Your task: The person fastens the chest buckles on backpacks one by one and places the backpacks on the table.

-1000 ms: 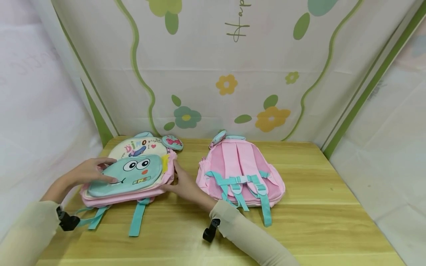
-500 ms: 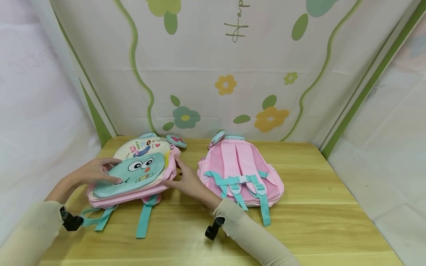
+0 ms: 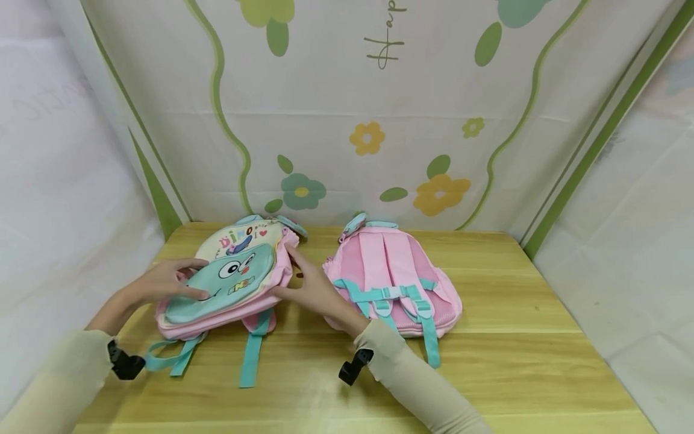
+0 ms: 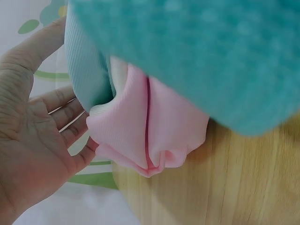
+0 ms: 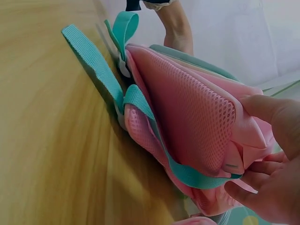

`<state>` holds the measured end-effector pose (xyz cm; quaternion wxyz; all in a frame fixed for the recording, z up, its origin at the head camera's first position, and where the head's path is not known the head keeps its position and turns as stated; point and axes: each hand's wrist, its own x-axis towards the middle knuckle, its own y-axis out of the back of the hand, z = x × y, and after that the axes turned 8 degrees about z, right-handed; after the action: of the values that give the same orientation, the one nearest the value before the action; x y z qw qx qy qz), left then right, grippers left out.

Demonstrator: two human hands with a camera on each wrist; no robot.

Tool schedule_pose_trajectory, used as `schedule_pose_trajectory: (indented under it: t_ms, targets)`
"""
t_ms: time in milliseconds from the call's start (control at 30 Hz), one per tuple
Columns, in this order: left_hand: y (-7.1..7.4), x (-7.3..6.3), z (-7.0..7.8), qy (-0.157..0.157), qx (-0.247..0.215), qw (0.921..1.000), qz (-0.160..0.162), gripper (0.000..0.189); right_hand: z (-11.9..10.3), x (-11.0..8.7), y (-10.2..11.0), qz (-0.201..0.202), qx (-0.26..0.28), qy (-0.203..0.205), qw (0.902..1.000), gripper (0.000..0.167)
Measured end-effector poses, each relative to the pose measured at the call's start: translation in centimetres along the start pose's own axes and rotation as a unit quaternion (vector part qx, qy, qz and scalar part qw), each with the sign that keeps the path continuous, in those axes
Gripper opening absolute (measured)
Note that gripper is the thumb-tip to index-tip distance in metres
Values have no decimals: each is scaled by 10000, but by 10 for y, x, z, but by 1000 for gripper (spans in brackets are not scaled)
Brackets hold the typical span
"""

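Gripping the dino backpack (image 3: pixel 235 301) by its left side with left hand (image 3: pixel 162 282), thumb on teal front pocket (image 3: pixel 195 310). Pinching its right edge between thumb and fingers with right hand (image 3: pixel 311 294). Tilted on left half of wooden table (image 3: pixel 515 355), front up.

Counting two hands, two beige sleeves (image 3: pixel 417 380), two black wrist cameras (image 3: pixel 355 366), two backpacks: one held, plus pink backpack (image 3: pixel 374 265) lying back-up beside the right hand, with two shoulder straps and one buckle (image 3: pixel 394 293).

Seen only from the head: printed eyes (image 3: pixel 237 267), "DINO" lettering (image 3: pixel 237 237), flowered backdrop at full spread. Seen only from right wrist: pink mesh back panel (image 5: pixel 187 103), angled up off the table. Seen only from left wrist: fingers slightly apart against folded pink side (image 4: pixel 140 122), under a blurred teal band (image 4: pixel 197 56).
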<state>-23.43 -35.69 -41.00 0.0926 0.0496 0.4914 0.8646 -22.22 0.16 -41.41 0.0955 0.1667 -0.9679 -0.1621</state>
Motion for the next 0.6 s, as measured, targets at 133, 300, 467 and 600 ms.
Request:
schedule_pose_trajectory:
  t_ms: [133, 300, 467, 600]
  targets:
    - [-3, 1, 3, -38, -97, 9999, -14, 84, -3, 2, 6, -33, -270, 256, 9993, 99]
    - [-6, 1, 7, -5, -214, 9998, 5, 84, -6, 6, 13, -29, -570, 600, 9966, 97]
    - [-8, 3, 10, 46, -252, 9997, -4, 84, -12, 10, 21, -39, -618, 837, 9946, 93]
    - [-11, 4, 15, 60, -437, 9990, -78, 83, -18, 12, 29, -80, -670, 820, 9943, 92]
